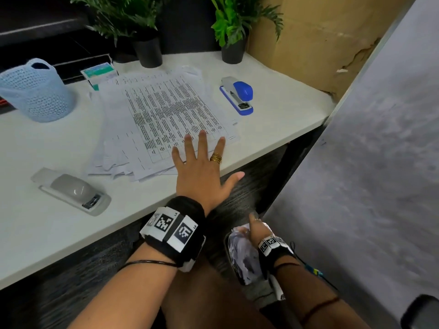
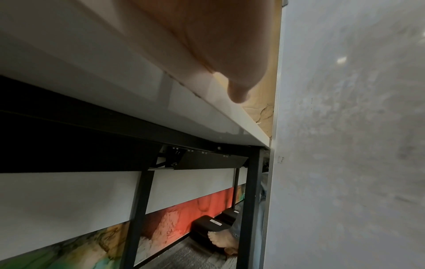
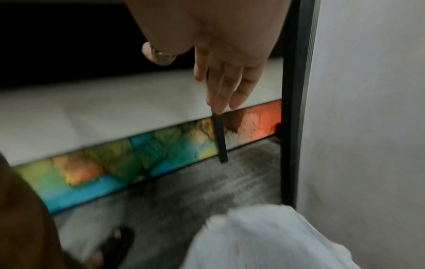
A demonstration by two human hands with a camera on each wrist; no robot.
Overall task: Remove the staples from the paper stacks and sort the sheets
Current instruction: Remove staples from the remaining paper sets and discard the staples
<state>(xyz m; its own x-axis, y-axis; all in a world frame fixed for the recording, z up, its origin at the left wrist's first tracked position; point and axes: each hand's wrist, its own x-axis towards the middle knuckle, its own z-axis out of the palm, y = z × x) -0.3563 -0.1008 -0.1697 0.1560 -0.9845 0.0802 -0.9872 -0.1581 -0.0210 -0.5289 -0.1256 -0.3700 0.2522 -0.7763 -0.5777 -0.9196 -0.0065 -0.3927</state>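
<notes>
A loose stack of printed sheets (image 1: 161,115) lies fanned across the middle of the white desk (image 1: 273,115). My left hand (image 1: 202,162) presses flat on the stack's near corner with fingers spread, and its thumb (image 2: 239,91) hangs past the desk edge (image 2: 241,116). My right hand (image 1: 256,230) is below desk level, fingers straight and holding nothing (image 3: 225,81). It hovers over a bin of crumpled white paper (image 1: 242,255), which the right wrist view shows as a blurred white mass (image 3: 264,236).
A blue stapler (image 1: 238,95) sits right of the sheets and a grey stapler (image 1: 73,191) near the front left. A blue mesh cup (image 1: 35,91), a staple box (image 1: 99,73) and potted plants (image 1: 147,51) stand behind. A grey partition (image 1: 368,162) closes the right side; a black desk leg (image 3: 296,109) runs beside it.
</notes>
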